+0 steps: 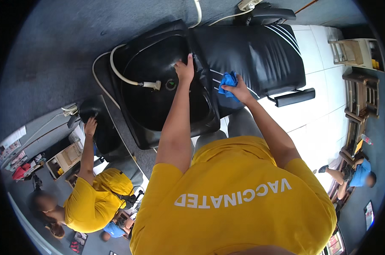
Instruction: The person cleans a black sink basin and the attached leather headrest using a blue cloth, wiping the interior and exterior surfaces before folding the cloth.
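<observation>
My left hand (185, 69) reaches over the black shampoo basin (144, 108), its thumb and fingers apart, near the basin's right rim. It holds nothing that I can see; whether it touches the bowl I cannot tell. My right hand (238, 88) grips a crumpled blue cloth (228, 83) over the lower backrest of the black padded salon chair (243, 51), by its white stripes. A cream hand shower (151, 84) on a pale hose lies in the bowl, beside the drain (170, 84), which has something green in it.
A padded armrest (295, 97) juts from the chair. At left, a mirror (108, 127) beside the basin shows a reflection of the scene. White floor tiles (316, 79) lie at right, with wooden benches (358, 95) beyond. A person in blue (360, 173) sits at far right.
</observation>
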The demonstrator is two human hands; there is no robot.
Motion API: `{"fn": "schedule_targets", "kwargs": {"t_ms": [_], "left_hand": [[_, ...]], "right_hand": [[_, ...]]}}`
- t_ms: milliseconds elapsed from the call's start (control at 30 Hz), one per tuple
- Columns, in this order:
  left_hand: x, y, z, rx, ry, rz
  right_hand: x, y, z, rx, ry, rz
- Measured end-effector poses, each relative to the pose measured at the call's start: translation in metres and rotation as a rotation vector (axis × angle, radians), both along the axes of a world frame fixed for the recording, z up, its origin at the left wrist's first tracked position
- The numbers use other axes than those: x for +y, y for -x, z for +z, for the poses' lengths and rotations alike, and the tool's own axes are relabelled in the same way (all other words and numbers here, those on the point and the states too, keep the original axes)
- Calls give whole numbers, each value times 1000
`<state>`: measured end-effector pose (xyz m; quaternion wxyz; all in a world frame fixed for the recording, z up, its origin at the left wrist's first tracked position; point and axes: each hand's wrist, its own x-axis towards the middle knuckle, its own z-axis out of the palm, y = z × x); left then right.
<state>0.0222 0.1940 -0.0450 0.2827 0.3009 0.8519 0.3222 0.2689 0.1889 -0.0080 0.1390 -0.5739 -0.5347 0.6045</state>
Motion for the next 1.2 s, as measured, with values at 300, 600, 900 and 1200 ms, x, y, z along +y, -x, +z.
{"fn": "schedule_targets", "kwargs": {"t_ms": [300, 600, 900, 1200], "left_hand": [[44, -39, 4, 364, 174, 426], [51, -49, 3, 460, -29, 428], [45, -49, 8, 476, 41, 425], [45, -51, 6, 456, 37, 437]], "right_hand": [[100, 42, -62, -77, -418, 247], [186, 146, -123, -370, -797, 388], [136, 116, -111, -409, -853, 621], [13, 10, -110, -373, -656, 742]]}}
